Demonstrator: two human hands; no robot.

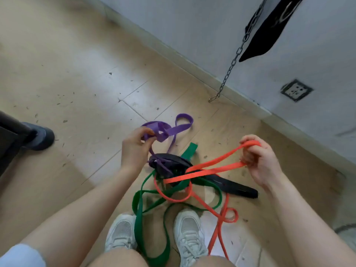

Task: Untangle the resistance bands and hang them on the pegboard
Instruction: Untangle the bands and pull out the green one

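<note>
A knot of resistance bands hangs between my hands above the floor. My left hand (135, 146) pinches the purple band (173, 129), whose loops curl up and to the right. My right hand (258, 158) grips a loop of the orange band (212, 166), which stretches left into the knot and trails down past my right shoe. A wide black band (229, 183) runs through the middle of the tangle. The green band (140, 218) loops low and drops between my shoes. No pegboard is in view.
My white shoes (189, 235) stand on the tan tiled floor (81, 79). A grey wall (212, 35) runs diagonally at the upper right, with a hanging chain (234, 60), a black strap (269, 29) and a socket (296, 90). Another person's dark shoe (41, 137) is at the left.
</note>
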